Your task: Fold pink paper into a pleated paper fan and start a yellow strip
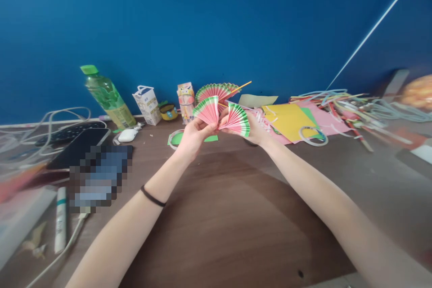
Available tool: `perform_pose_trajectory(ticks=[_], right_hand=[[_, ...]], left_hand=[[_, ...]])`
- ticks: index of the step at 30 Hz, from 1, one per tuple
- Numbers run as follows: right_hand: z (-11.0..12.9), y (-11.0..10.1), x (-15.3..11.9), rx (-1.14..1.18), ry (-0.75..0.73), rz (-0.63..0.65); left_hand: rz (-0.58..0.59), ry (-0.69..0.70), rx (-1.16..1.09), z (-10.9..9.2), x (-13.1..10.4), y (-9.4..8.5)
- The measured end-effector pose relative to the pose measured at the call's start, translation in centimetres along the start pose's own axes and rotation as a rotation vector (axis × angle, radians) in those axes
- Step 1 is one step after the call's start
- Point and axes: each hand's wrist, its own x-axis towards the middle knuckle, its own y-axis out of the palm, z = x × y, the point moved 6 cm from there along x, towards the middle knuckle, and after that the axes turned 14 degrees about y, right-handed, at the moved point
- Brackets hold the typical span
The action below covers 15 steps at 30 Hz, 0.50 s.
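Observation:
Above the middle of the table, my two hands hold a pleated paper fan [207,110], pink with a white and green rim like watermelon. My left hand [199,135] is closed on the fan's left half near its narrow end. The right half spreads over the fingers of my right hand [253,128], which pinches close to the centre. Both hands nearly meet there. Behind them stands another fan [212,93] of the same colours, with a thin yellow stick [243,84] slanting up to the right.
Leaning on the blue wall is a green bottle [108,99], beside a small white carton [147,104]. Coloured paper sheets [286,119] and a tape roll [313,136] lie right of my hands. Phones [104,175], cables and a marker [60,220] occupy the left side.

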Motion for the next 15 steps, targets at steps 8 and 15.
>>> perform_pose_trajectory(ticks=[8, 15], right_hand=[[-0.4, 0.3, 0.0, -0.011, 0.042, 0.054], [-1.5, -0.6, 0.0, 0.197, 0.165, -0.046]], left_hand=[[-0.002, 0.005, -0.016, 0.1, 0.1, -0.1], [-0.049, -0.065, -0.089, 0.2, -0.1, 0.3]])
